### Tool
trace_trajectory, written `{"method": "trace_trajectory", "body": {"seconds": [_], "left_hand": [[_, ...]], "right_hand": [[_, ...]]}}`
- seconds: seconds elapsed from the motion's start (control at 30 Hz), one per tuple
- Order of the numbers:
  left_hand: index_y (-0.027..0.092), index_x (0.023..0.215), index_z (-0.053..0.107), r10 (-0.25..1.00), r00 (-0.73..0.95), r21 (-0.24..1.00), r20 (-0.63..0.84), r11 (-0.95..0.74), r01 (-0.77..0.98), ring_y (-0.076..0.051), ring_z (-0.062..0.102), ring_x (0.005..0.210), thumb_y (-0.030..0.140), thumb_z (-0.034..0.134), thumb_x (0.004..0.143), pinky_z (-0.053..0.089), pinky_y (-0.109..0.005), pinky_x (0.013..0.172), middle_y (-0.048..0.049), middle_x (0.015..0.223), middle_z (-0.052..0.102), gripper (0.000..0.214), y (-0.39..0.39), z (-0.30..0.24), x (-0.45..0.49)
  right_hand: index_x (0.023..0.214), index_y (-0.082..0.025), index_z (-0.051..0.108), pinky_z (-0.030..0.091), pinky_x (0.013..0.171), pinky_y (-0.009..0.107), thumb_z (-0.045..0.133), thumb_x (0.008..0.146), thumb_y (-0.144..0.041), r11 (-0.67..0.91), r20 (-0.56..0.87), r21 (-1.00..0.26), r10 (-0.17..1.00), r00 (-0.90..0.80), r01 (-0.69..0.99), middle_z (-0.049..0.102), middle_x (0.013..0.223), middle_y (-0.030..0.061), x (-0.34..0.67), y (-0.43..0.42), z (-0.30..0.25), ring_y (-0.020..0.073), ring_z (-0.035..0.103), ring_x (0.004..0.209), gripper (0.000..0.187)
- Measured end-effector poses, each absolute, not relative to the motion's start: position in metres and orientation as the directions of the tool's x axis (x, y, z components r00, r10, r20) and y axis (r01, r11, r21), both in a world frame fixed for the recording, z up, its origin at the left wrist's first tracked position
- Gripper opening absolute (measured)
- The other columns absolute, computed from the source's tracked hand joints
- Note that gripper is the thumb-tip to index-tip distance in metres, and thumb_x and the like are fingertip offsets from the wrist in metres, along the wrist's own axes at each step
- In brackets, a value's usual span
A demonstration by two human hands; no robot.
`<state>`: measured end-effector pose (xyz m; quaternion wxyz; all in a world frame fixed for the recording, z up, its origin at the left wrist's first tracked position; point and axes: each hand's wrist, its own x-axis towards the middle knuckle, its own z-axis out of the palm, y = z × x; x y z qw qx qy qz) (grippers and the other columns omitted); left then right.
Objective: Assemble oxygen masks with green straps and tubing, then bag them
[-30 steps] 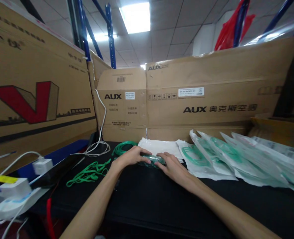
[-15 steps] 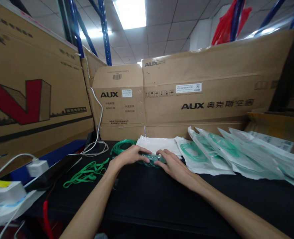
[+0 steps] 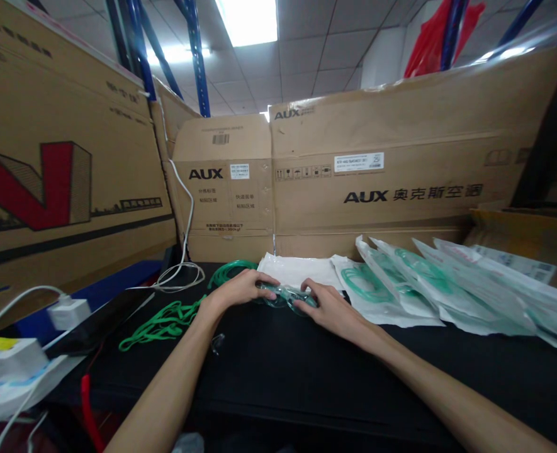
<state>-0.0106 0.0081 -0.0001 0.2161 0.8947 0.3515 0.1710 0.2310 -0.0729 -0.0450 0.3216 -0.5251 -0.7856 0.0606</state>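
Observation:
My left hand [image 3: 235, 290] and my right hand [image 3: 328, 308] meet over a clear green-tinted plastic mask piece [image 3: 282, 296] on the black table [image 3: 282, 371]. Both hands curl their fingers round its ends. A coil of green tubing [image 3: 228, 272] lies just behind my left hand. An empty white pouch [image 3: 301, 270] lies flat behind the mask. A tangle of green elastic straps [image 3: 160, 321] rests to the left of my left forearm.
A row of sealed pouches with green tubing [image 3: 429, 286] overlaps along the right. AUX cardboard boxes [image 3: 377, 182] wall the back, another box [image 3: 46, 176] the left. White chargers and a power strip [image 3: 18, 371] sit at the left edge, a white cable [image 3: 181, 274] coils nearby.
My hands have lifted the mask piece slightly and drawn their fingers tighter round it; the view has shifted a little. The pouches and straps lie as before.

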Motion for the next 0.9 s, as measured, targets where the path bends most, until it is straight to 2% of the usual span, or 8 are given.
{"method": "trace_trajectory", "body": {"seconds": [0.13, 0.27, 0.37, 0.47, 0.53, 0.63, 0.8, 0.9], "left_hand": [[0.022, 0.117, 0.075, 0.691, 0.696, 0.503, 0.197, -0.68, 0.533, -0.025, 0.065, 0.118, 0.034, 0.077, 0.079, 0.044, -0.033, 0.104, -0.0067, 0.126, 0.073, 0.04, 0.008, -0.002, -0.009], [0.022, 0.117, 0.075, 0.691, 0.669, 0.501, 0.274, -0.696, 0.514, -0.026, 0.066, 0.112, 0.04, 0.076, 0.08, 0.047, -0.034, 0.1, -0.0069, 0.125, 0.073, 0.041, 0.002, 0.0, -0.006], [0.023, 0.114, 0.076, 0.689, 0.626, 0.492, 0.364, -0.713, 0.499, -0.025, 0.065, 0.11, 0.041, 0.068, 0.088, 0.047, -0.034, 0.1, -0.0055, 0.122, 0.074, 0.033, -0.005, 0.005, -0.001], [0.021, 0.111, 0.077, 0.679, 0.586, 0.482, 0.441, -0.731, 0.484, -0.024, 0.066, 0.109, 0.041, 0.061, 0.094, 0.047, -0.033, 0.099, -0.0061, 0.117, 0.075, 0.031, -0.016, 0.015, 0.005], [0.02, 0.11, 0.077, 0.668, 0.576, 0.475, 0.471, -0.742, 0.473, -0.023, 0.067, 0.107, 0.04, 0.056, 0.097, 0.049, -0.032, 0.098, -0.0062, 0.115, 0.076, 0.031, -0.027, 0.021, 0.006], [0.021, 0.108, 0.077, 0.662, 0.585, 0.457, 0.469, -0.748, 0.481, -0.023, 0.068, 0.107, 0.04, 0.055, 0.098, 0.05, -0.032, 0.098, -0.0053, 0.114, 0.076, 0.031, -0.053, 0.02, -0.008], [0.034, 0.119, 0.073, 0.746, 0.527, 0.305, 0.408, -0.655, 0.691, -0.024, 0.067, 0.116, 0.047, 0.059, 0.094, 0.052, -0.038, 0.104, -0.0011, 0.125, 0.072, 0.031, -0.102, -0.01, -0.072], [0.038, 0.127, 0.069, 0.733, 0.484, 0.187, 0.477, -0.623, 0.759, -0.028, 0.068, 0.117, 0.052, 0.067, 0.086, 0.056, -0.041, 0.101, -0.0017, 0.13, 0.07, 0.043, -0.116, -0.032, -0.105]], "right_hand": [[0.103, -0.021, 0.06, 0.041, 0.068, 0.03, 0.058, 0.094, -0.04, 0.46, 0.52, -0.442, 0.831, -0.198, 0.77, 0.066, 0.082, 0.0034, 0.228, -0.076, -0.038, 0.0197, 0.06, 0.073, 0.021], [0.11, -0.02, 0.059, 0.041, 0.066, 0.03, 0.055, 0.096, -0.042, 0.5, 0.584, -0.447, 0.791, -0.181, 0.742, 0.063, 0.077, 0.0021, 0.225, -0.083, -0.028, 0.0181, 0.056, 0.067, 0.027], [0.11, -0.02, 0.063, 0.042, 0.066, 0.029, 0.058, 0.095, -0.043, 0.609, 0.564, -0.39, 0.751, -0.344, 0.691, 0.065, 0.077, 0.0018, 0.222, -0.093, -0.026, 0.0174, 0.058, 0.066, 0.029], [0.11, -0.021, 0.066, 0.045, 0.073, 0.029, 0.061, 0.094, -0.044, 0.703, 0.451, -0.312, 0.702, -0.552, 0.64, 0.07, 0.088, 0.0039, 0.218, -0.1, -0.031, 0.0197, 0.065, 0.077, 0.028], [0.109, -0.022, 0.067, 0.046, 0.077, 0.029, 0.062, 0.094, -0.044, 0.722, 0.394, -0.306, 0.69, -0.607, 0.621, 0.072, 0.096, 0.0049, 0.215, -0.102, -0.035, 0.021, 0.067, 0.085, 0.027], [0.109, -0.022, 0.067, 0.046, 0.077, 0.028, 0.063, 0.094, -0.044, 0.721, 0.39, -0.309, 0.691, -0.609, 0.62, 0.072, 0.098, 0.0047, 0.213, -0.101, -0.037, 0.0213, 0.068, 0.087, 0.028], [0.11, -0.02, 0.068, 0.045, 0.071, 0.026, 0.063, 0.093, -0.046, 0.738, 0.412, -0.297, 0.671, -0.616, 0.606, 0.071, 0.095, 0.0045, 0.217, -0.1, -0.036, 0.02, 0.067, 0.081, 0.031], [0.108, -0.021, 0.069, 0.044, 0.068, 0.027, 0.063, 0.092, -0.051, 0.744, 0.419, -0.291, 0.664, -0.619, 0.601, 0.071, 0.09, 0.0038, 0.222, -0.097, -0.033, 0.0194, 0.065, 0.076, 0.035]]}}
